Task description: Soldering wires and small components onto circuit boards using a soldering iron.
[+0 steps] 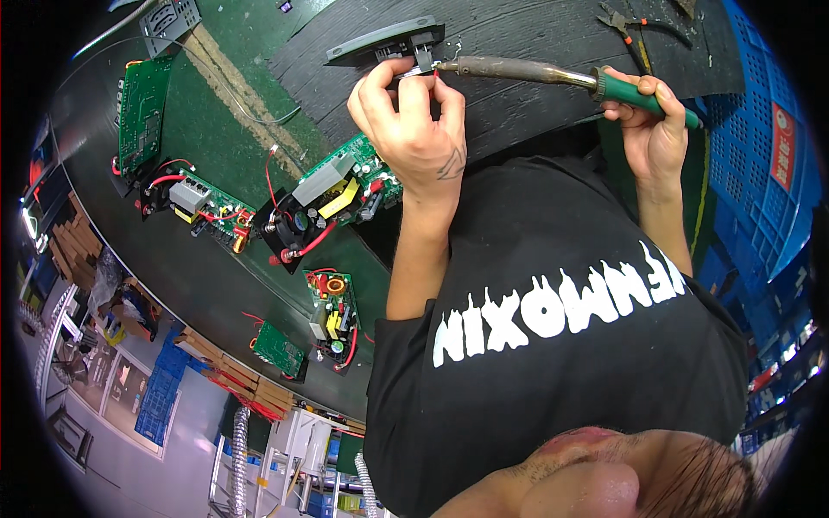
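Observation:
My right hand (649,116) is closed around the green handle of a soldering iron (518,71). The iron lies nearly level, its tip pointing left to the fingertips of my left hand (413,116). That hand is pinched on a thin red wire (436,74), mostly hidden by the fingers. Just beyond them rests a dark grey panel (371,47) with a black socket-like part (421,53) on its near side. The iron's tip is at the metal terminals of this part; whether it touches them I cannot tell.
A black mat (535,34) covers the work surface; cutting pliers (629,34) with orange-and-black handles lie at far right. Circuit boards with red wires (332,186) stand left, among them an upright green board (144,116). A blue perforated crate (747,129) borders the right side.

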Demonstrator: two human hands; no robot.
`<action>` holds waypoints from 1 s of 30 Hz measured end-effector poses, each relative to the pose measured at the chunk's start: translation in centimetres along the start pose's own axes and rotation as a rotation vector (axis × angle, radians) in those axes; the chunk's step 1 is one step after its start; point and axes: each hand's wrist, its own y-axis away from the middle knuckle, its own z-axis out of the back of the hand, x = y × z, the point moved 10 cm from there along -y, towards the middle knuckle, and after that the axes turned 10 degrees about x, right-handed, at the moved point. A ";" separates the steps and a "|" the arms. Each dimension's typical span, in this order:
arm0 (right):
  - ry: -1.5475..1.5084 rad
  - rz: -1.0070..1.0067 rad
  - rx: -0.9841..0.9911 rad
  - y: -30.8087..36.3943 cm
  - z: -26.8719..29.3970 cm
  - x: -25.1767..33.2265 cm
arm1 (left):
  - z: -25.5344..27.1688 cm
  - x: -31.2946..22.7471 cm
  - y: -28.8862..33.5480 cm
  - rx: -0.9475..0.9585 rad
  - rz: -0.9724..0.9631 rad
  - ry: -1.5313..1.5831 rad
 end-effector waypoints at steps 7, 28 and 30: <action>0.016 0.015 0.004 0.0 0.2 0.0 | -0.1 -0.1 0.0 0.007 -0.009 -0.005; -0.078 0.008 -0.055 0.3 1.6 -0.1 | 0.1 -0.3 0.0 -0.015 -0.021 -0.016; -0.078 0.004 -0.056 0.3 1.6 -0.1 | 0.0 -0.2 0.0 -0.014 -0.017 -0.015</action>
